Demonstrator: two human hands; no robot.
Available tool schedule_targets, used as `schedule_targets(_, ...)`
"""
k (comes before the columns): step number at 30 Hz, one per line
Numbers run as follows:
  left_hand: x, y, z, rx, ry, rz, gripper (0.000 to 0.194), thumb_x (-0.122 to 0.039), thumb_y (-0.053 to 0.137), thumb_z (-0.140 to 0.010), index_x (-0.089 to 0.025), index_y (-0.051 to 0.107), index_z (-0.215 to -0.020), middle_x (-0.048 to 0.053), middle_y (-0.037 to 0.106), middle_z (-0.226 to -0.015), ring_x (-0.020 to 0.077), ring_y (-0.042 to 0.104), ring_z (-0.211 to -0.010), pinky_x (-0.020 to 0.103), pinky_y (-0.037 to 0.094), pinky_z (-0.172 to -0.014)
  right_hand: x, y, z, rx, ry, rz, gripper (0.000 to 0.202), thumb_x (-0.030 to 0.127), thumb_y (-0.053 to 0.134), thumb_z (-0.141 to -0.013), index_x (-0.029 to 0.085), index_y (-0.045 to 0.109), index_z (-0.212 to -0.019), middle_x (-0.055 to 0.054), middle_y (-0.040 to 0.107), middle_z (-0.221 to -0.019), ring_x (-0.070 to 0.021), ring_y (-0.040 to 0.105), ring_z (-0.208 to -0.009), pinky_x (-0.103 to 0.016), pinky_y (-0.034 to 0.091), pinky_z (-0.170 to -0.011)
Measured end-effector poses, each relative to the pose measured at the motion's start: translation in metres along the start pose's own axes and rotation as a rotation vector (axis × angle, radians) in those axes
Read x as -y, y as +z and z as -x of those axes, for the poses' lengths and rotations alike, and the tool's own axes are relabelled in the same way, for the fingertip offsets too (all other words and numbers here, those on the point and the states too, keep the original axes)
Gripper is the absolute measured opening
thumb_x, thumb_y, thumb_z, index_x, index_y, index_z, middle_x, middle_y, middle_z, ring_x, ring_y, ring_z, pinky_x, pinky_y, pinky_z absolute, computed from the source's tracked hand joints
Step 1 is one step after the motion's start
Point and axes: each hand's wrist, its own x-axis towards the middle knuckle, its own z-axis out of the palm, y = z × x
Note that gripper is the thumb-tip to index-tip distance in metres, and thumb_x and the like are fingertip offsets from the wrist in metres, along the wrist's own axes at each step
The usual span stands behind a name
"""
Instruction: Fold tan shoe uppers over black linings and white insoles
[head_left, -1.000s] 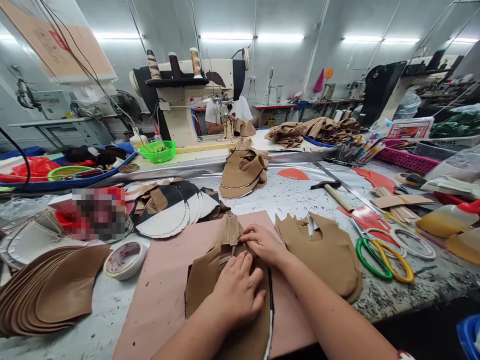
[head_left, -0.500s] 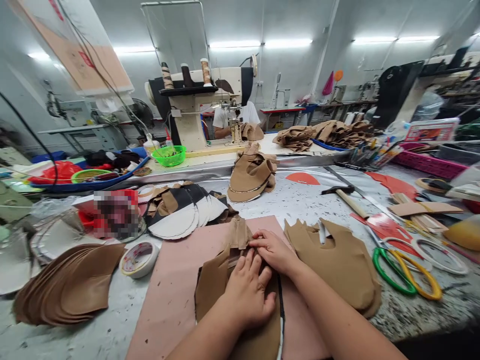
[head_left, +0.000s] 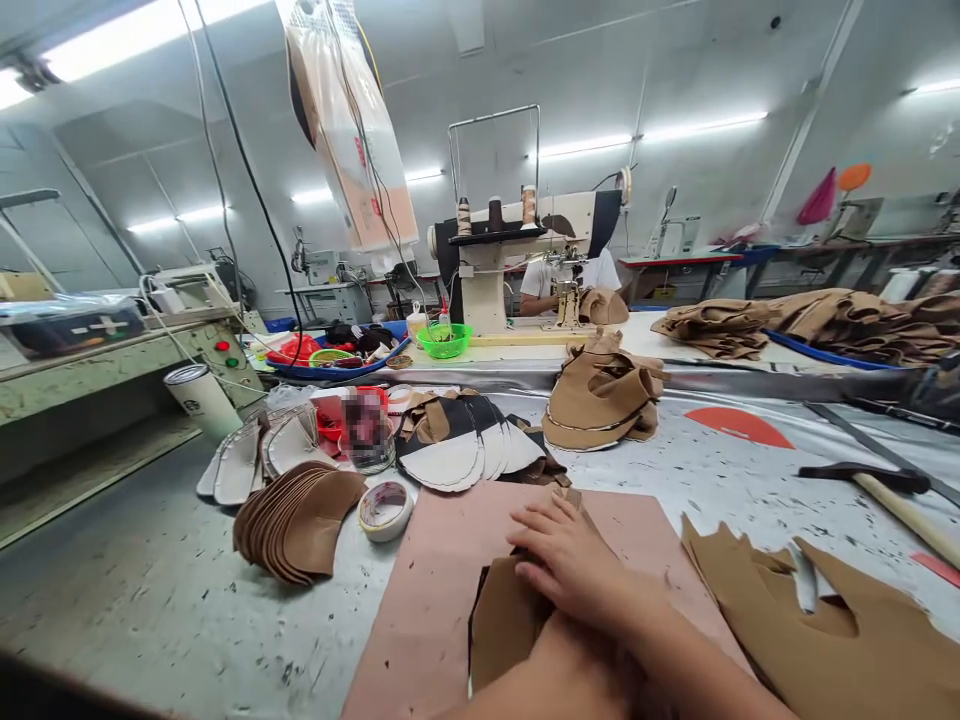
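Note:
My right hand lies on a brown cut shoe piece, fingers pointing left and pressing it down onto a pink mat. My left forearm crosses the bottom edge below it. The left hand itself is hidden under my right wrist. A roll of tape sits just left of the mat. More flat brown pieces lie to the right of my arm.
A fanned stack of brown curved pieces and black-and-white pieces lie beyond the mat, with a pile of brown uppers further back. A hammer lies at right. Another person sits behind a sewing machine. A white cup stands at left.
The view has swung left and upward. My hands now sit low in the picture, and my left hand has gone out of sight under my right wrist.

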Motion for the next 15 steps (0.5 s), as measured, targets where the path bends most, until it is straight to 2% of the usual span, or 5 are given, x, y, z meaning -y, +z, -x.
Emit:
schedule_targets(3, 0.018, 0.004, 0.031, -0.12, 0.292, 0.032, 0.034, -0.033, 0.031, -0.095, -0.023, 0.058, -0.113, 0.0, 0.069, -0.101, 0.0162, 0.06, -0.094, 0.029, 0.044, -0.09, 0.006, 0.002, 0.005, -0.048, -0.063, -0.052, 0.017, 0.011, 0.054, -0.075, 0.023, 0.065, -0.078, -0.004, 0.064, -0.111, -0.0239, 0.052, -0.107, -0.045, 0.03, -0.1)
schedule_targets(4, 0.026, 0.004, 0.044, -0.178, 0.32, 0.018, 0.03, -0.028, 0.034, -0.095, -0.023, 0.059, -0.111, 0.0, 0.069, -0.101, 0.0149, 0.06, -0.094, 0.028, 0.041, -0.093, 0.008, 0.002, 0.009, -0.06, -0.08, -0.085, 0.017, 0.009, 0.053, -0.073, 0.022, 0.063, -0.074, -0.004, 0.065, -0.108, -0.0227, 0.053, -0.103, -0.04, 0.035, -0.095)
schedule_targets(6, 0.039, 0.002, 0.069, -0.267, 0.263, -0.056, 0.028, -0.026, 0.035, -0.095, -0.021, 0.058, -0.111, 0.0, 0.068, -0.107, 0.0156, 0.058, -0.1, 0.029, 0.037, -0.097, 0.012, 0.002, 0.014, -0.016, -0.087, -0.143, 0.017, 0.007, 0.052, -0.067, 0.021, 0.06, -0.071, -0.005, 0.066, -0.101, -0.0209, 0.055, -0.094, -0.032, 0.04, -0.083)
schedule_targets(9, 0.049, 0.003, 0.094, -0.264, 0.211, -0.178, 0.046, -0.042, 0.026, -0.096, -0.014, 0.05, -0.123, 0.004, 0.063, -0.118, 0.0204, 0.05, -0.113, 0.032, 0.035, -0.097, 0.017, 0.001, 0.009, 0.162, 0.004, -0.185, 0.021, 0.009, 0.05, -0.061, 0.019, 0.059, -0.077, -0.003, 0.065, -0.083, -0.0168, 0.056, -0.074, -0.024, 0.039, -0.063)
schedule_targets(15, 0.034, 0.019, 0.106, -0.211, 0.032, -0.236, 0.068, -0.052, 0.03, -0.091, -0.005, 0.026, -0.14, 0.014, 0.054, -0.129, 0.0264, 0.043, -0.122, 0.035, 0.033, -0.097, 0.022, 0.004, -0.027, 0.36, 0.187, -0.138, 0.022, 0.017, 0.055, -0.065, 0.018, 0.063, -0.086, -0.003, 0.067, -0.081, -0.0165, 0.056, -0.072, -0.022, 0.034, -0.057)
